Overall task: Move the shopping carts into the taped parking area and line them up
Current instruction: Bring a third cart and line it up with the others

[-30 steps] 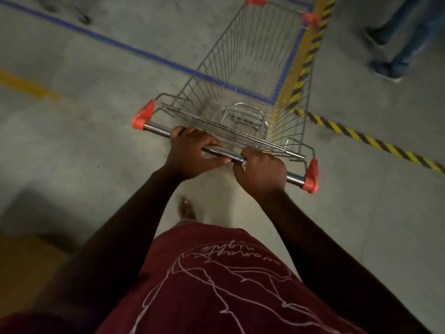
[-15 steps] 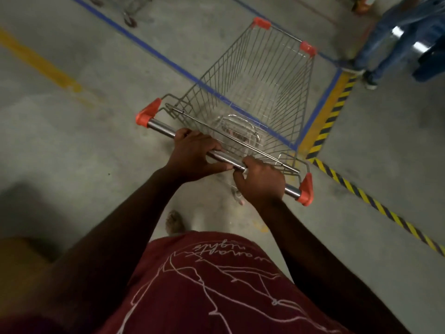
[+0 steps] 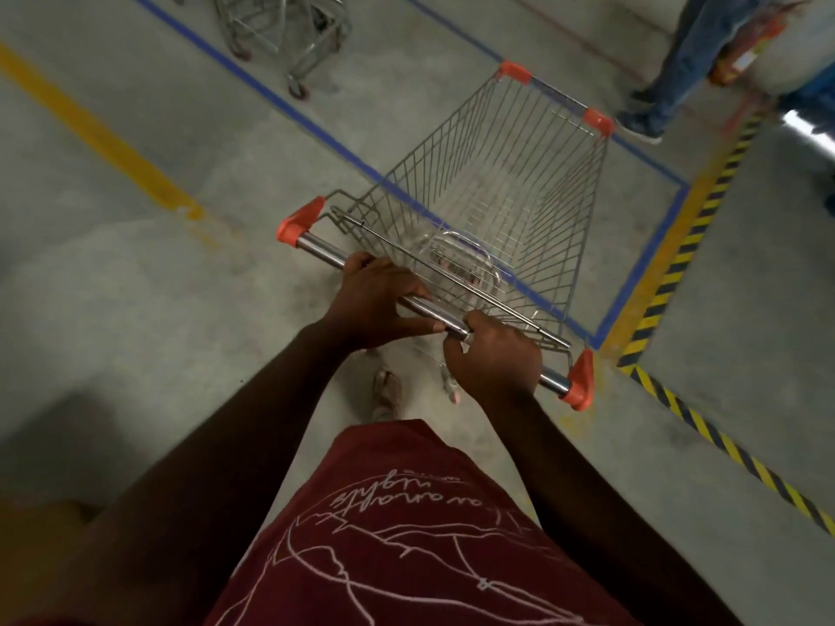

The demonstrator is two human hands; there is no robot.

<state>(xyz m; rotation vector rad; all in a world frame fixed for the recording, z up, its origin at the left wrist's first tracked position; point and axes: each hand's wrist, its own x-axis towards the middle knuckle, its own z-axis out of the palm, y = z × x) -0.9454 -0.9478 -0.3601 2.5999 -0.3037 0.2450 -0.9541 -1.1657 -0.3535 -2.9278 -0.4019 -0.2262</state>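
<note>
A wire shopping cart with orange corner caps stands in front of me, its empty basket straddling the blue tape line that outlines the parking area. My left hand grips the chrome handle bar left of its middle. My right hand grips the same bar nearer the right orange cap. Another cart stands inside the taped area at the top left, only its lower frame and wheels showing.
Yellow and black hazard tape runs along the right side of the taped area and toward the lower right. A person's legs in jeans stand at the far right corner. A yellow floor line crosses at left.
The cart has rolled forward across the blue line into the taped area. The second cart and more of the far corner have come into view. Both hands kept their grip.
</note>
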